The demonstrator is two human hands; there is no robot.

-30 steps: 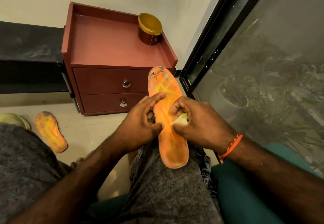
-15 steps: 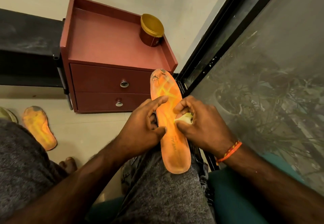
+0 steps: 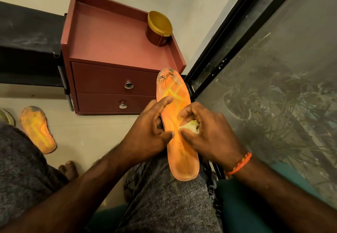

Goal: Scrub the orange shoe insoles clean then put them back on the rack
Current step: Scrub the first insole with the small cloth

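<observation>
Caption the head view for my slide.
Left hand steadies worn orange foam insole on knee; right hand rubs it with pale crumpled cloth.

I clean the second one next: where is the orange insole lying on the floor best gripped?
Grip the floor insole across its narrower waist, coming from above. It lies flat, face up, its wide toe end pointing away; the raised side edges there give thumb and fingers purchase.

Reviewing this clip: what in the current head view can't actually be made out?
- Pale scrubbing pad or cloth: mostly buried in the right hand; its kind is unclear.
- Middle of the held insole: covered by both hands; the left hand hides its left edge.
- Print on the held insole: too small to read.
- Pale object beyond the floor insole: cut off by the left edge.
- Jar: label unreadable.
</observation>
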